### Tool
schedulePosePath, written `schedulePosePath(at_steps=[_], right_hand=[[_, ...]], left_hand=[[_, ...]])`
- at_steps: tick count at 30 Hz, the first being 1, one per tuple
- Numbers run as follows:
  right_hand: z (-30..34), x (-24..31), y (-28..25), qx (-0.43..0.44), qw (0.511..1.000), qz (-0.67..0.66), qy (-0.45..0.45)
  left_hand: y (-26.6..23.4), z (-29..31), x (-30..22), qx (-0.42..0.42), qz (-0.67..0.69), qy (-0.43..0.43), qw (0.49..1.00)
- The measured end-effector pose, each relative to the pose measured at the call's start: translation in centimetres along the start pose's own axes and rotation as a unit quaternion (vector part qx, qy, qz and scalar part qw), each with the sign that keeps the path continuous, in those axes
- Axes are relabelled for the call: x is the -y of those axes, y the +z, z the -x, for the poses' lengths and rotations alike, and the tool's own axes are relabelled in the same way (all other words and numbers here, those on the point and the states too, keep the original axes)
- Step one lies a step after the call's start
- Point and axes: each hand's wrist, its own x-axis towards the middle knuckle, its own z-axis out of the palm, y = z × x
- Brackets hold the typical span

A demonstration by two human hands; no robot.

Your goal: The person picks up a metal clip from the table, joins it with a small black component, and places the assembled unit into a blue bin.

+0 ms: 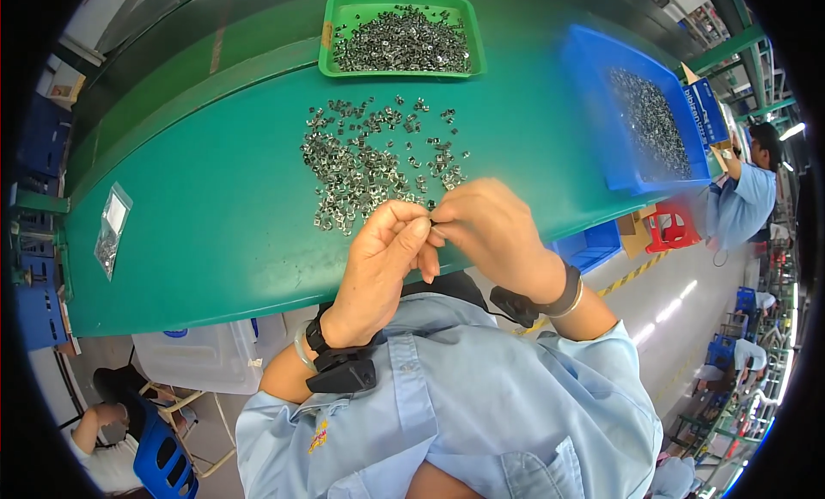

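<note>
My left hand (pixel 391 254) and my right hand (pixel 491 228) meet fingertip to fingertip above the near edge of the green table. Both are closed in a pinch around a tiny dark piece (pixel 432 221), mostly hidden by the fingers, so its kind cannot be made out. Just beyond the hands, a loose pile of small shiny metal parts (pixel 357 168) spreads over the tabletop. More of the same-looking parts (pixel 404 42) are heaped in a green tray (pixel 479 56) at the back.
A blue bin (pixel 593 112) of small metal parts stands at the right, beside a printed carton (pixel 706 112). On the left of the green table (pixel 206 207) lies a clear bag (pixel 112 232) of parts. A person in light blue (pixel 746 202) is farther right, near a red stool (pixel 672 226).
</note>
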Motion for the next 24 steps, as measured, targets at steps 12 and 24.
schedulePosePath(at_steps=[12, 24], right_hand=[[0.82, 0.25, -0.72, 0.014, 0.999, -0.038, 0.026], [0.89, -0.16, -0.41, -0.014, 0.995, -0.088, 0.052]], left_hand=[[0.06, 0.16, -0.4, 0.018, -0.06, -0.006, 0.998], [0.47, 0.24, -0.37, 0.011, -0.022, -0.017, 1.0]])
